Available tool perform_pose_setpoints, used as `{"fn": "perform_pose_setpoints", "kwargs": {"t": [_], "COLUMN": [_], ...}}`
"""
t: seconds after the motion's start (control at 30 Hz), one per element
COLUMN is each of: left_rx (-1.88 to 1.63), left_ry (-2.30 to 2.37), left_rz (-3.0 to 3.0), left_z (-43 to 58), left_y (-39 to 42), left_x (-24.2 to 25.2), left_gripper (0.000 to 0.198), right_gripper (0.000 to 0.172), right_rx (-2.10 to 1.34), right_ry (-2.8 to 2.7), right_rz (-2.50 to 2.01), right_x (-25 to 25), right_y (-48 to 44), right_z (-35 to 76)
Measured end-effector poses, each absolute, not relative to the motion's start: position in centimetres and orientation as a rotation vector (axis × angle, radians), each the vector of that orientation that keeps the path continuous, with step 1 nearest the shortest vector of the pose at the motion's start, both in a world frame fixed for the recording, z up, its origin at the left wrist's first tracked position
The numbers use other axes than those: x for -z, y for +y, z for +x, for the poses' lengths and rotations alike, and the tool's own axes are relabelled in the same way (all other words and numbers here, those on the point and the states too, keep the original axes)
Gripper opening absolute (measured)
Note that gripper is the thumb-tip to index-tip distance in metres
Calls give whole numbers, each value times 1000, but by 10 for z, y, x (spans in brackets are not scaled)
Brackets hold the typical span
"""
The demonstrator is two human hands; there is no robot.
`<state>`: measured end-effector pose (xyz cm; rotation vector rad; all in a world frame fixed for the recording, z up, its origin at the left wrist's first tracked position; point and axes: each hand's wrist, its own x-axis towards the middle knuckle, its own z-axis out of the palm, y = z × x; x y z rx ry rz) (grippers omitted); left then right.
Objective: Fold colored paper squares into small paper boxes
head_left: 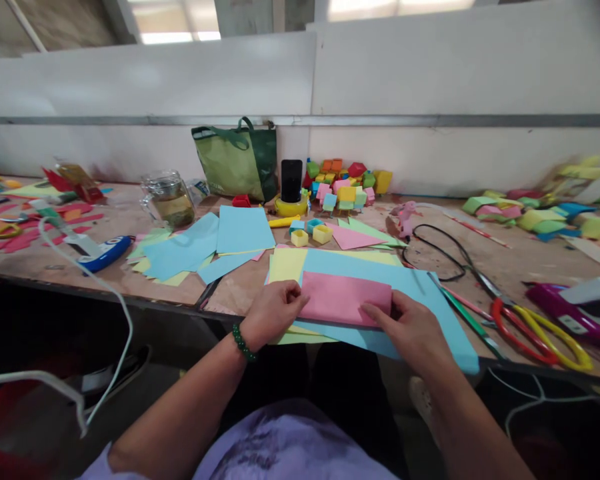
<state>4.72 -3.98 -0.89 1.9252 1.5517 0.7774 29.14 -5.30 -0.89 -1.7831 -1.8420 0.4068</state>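
A pink sheet of paper [345,299], which looks folded into a long strip, lies level between my hands near the table's front edge. My left hand [275,308], with a green bead bracelet at the wrist, pinches its left end. At the right end my right hand [414,328] grips the paper, thumb on top and fingers behind. Beneath it are a large light blue sheet [440,320] and a yellow sheet [286,265]. Little folded paper boxes in yellow and blue, such as a yellow box [323,233], stand just behind.
Scissors with red and yellow handles [555,340], a green pencil [473,323] and a purple glue gun [575,313] lie to the right. Left are blue sheets [245,230], a glass mug [170,203] and a blue glue gun [107,253]. A green bag [235,160] and a phone [291,180] stand behind.
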Motion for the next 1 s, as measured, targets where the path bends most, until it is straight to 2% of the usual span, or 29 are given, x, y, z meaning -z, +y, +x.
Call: {"fn": "perform_pose_setpoints", "kwargs": {"t": [0.13,0.23,0.3,0.37,0.57,0.63,0.73,0.9,1.0], "left_rx": [-589,-489,-464,-462,-494,-520,-578,-667,-703], "left_ry": [1746,1789,1790,1787,1738,1719,1682,1636,1632], "left_rz": [2104,2185,2203,2194,2121,2115,2123,2135,2136], "left_z": [53,55,54,52,48,48,48,48,48], "left_y": [-40,-41,-43,-43,-49,-52,-56,-60,-62], "left_x": [6,4,2,2,0,0,0,3,5], "left_gripper": [21,16,14,12,9,7,4,6,7], "right_gripper": [44,70,80,76,41,42,54,32,29], "right_rx": [-250,-349,-424,-520,-556,-554,-665,-696,-710], "right_ry": [-1901,-1956,-1992,-2033,-2164,-2149,-2111,-2236,-2224], "right_rz": [-1957,-1976,-1960,-1944,-1860,-1822,-1824,-1772,-1738], "right_x": [7,3,0,-1,-1,-2,-5,-12,-15], "right_y": [-48,-40,-34,-28,-16,-15,-15,-17,-19], "right_z": [291,294,296,299,303,304,304,301,299]}}
